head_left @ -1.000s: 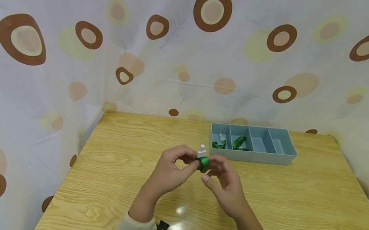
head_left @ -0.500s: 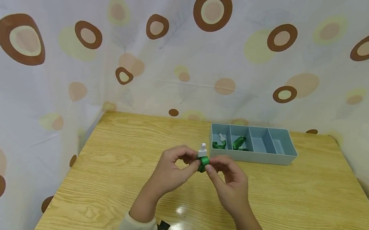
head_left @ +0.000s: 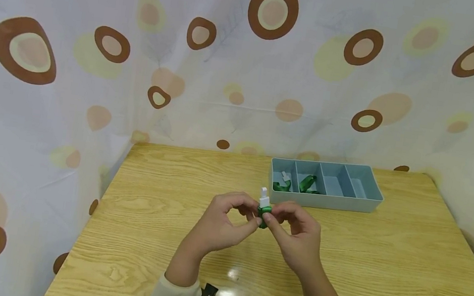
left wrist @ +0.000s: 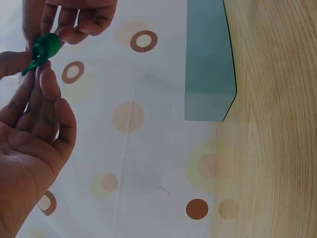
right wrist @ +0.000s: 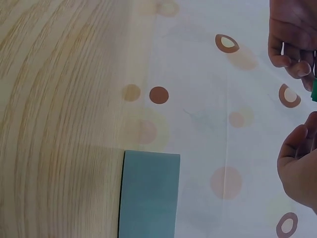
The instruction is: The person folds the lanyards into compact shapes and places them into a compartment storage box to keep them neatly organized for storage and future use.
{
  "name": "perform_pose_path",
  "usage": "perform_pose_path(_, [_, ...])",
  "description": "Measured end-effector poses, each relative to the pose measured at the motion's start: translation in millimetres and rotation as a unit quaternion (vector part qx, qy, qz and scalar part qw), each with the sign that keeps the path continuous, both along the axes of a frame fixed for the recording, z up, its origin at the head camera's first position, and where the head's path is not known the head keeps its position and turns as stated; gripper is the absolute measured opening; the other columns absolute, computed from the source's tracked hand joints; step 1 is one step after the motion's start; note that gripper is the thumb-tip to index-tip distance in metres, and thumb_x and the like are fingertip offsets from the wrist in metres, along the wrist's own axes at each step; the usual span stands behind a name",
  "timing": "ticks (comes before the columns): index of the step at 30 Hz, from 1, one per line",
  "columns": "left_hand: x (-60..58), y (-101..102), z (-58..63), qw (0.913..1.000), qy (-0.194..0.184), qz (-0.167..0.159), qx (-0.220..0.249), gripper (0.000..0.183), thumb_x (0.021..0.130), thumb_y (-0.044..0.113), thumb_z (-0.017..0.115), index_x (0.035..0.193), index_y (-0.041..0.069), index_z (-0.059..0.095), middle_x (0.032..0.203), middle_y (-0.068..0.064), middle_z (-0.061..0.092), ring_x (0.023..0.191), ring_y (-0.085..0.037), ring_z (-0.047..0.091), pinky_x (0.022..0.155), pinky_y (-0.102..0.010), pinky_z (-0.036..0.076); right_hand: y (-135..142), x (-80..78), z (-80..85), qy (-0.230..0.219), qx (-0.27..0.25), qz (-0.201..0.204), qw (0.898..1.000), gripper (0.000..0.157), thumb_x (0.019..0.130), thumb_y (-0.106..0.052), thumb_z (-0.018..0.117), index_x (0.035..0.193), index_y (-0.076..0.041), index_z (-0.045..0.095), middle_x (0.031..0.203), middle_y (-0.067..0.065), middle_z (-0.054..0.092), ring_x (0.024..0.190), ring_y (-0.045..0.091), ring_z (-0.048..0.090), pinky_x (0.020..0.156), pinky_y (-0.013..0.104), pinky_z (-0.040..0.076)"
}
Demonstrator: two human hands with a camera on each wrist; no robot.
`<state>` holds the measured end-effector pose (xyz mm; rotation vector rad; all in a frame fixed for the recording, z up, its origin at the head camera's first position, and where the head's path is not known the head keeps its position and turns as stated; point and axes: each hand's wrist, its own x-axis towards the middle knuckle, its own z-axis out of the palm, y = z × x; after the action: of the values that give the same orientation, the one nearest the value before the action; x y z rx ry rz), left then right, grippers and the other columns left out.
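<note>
A rolled-up green ribbon lanyard is held between both hands above the table, a white plastic clip sticking up from it. My left hand pinches its left side between thumb and fingers. From the other side, the thumb and fingers of my right hand pinch it too. In the left wrist view the green roll shows at the fingertips, without the clip visible. Only a sliver of green ribbon appears at the right wrist view's edge.
Behind the hands stands a blue-grey divided tray. Its leftmost compartment holds a green ribbon with a white clip; the one beside it holds more green ribbon. A patterned curtain hangs behind the wooden table.
My right thumb has closed in and now pinches the green roll. The roll has turned and moved slightly right and down, with my left hand moving along.
</note>
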<state>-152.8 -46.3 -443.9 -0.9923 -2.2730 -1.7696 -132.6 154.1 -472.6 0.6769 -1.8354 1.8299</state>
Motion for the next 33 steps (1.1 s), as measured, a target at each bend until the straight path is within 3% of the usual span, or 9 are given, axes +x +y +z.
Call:
perform_pose_path(5, [-0.2, 0.5, -1.7, 0.9999, 0.009, -0.007, 0.005, 0.008, 0.095, 0.012, 0.08, 0.103, 0.014, 0.077, 0.094, -0.001, 0.075, 0.085, -0.009, 0.068, 0.085, -0.032, 0.06, 0.8, -2.4, -2.4, 0.022, -0.005, 0.014, 1.0, 0.011, 0.093, 0.004, 0.078, 0.098, 0.007, 0.068, 0.092, 0.009, 0.068, 0.084, 0.008, 0.063, 0.075, 0.018, 0.055])
perform_pose_path(14, [1.8, 0.2, 0.2, 0.999, -0.041, 0.017, -0.005, 0.008, 0.102, 0.02, 0.074, 0.098, 0.012, 0.075, 0.097, 0.001, 0.073, 0.093, -0.012, 0.067, 0.091, -0.034, 0.059, -2.7, -0.9, -1.6, 0.018, 0.012, 0.023, 0.999, 0.012, 0.096, -0.006, 0.08, 0.093, 0.001, 0.071, 0.09, 0.012, 0.068, 0.087, 0.009, 0.063, 0.076, 0.018, 0.055])
perform_pose_path(18, [2.4, 0.4, 1.7, 0.9985, -0.051, 0.015, -0.006, 0.005, 0.103, 0.018, 0.072, 0.099, 0.016, 0.074, 0.097, 0.001, 0.074, 0.092, -0.013, 0.068, 0.088, -0.033, 0.058, -2.4, -0.9, -0.3, 0.013, 0.023, 0.021, 0.999, 0.007, 0.094, 0.001, 0.079, 0.094, -0.001, 0.072, 0.089, 0.011, 0.067, 0.086, 0.01, 0.062, 0.075, 0.018, 0.055])
perform_pose_path(23, [1.9, -0.4, 0.5, 0.9983, -0.051, 0.028, 0.007, 0.007, 0.105, 0.018, 0.07, 0.1, 0.013, 0.073, 0.095, -0.002, 0.074, 0.088, -0.012, 0.068, 0.081, -0.03, 0.057, -1.3, -1.0, -0.1, 0.018, 0.035, 0.021, 0.999, 0.024, 0.086, 0.022, 0.073, 0.098, 0.0, 0.073, 0.09, 0.008, 0.067, 0.083, 0.01, 0.06, 0.074, 0.019, 0.054])
perform_pose_path(30, [-2.4, -1.9, -4.2, 0.9972, -0.049, 0.048, 0.03, 0.007, 0.105, 0.014, 0.068, 0.102, 0.009, 0.071, 0.097, -0.005, 0.074, 0.087, -0.014, 0.068, 0.08, -0.029, 0.058, 20.6, -14.1, 8.1, 0.06, 0.074, -0.022, 0.995, 0.031, 0.083, 0.025, 0.071, 0.103, 0.002, 0.075, 0.098, 0.012, 0.073, 0.096, 0.012, 0.066, 0.085, 0.02, 0.055])
perform_pose_path(33, [-2.2, -3.1, -5.0, 0.9965, -0.063, 0.047, 0.029, 0.005, 0.105, 0.014, 0.068, 0.103, 0.01, 0.07, 0.098, -0.005, 0.073, 0.088, -0.013, 0.068, 0.08, -0.029, 0.058, 41.8, -22.6, 11.9, 0.045, 0.116, -0.056, 0.991, 0.032, 0.085, 0.022, 0.073, 0.108, 0.0, 0.078, 0.106, 0.012, 0.073, 0.102, 0.009, 0.065, 0.088, 0.018, 0.052])
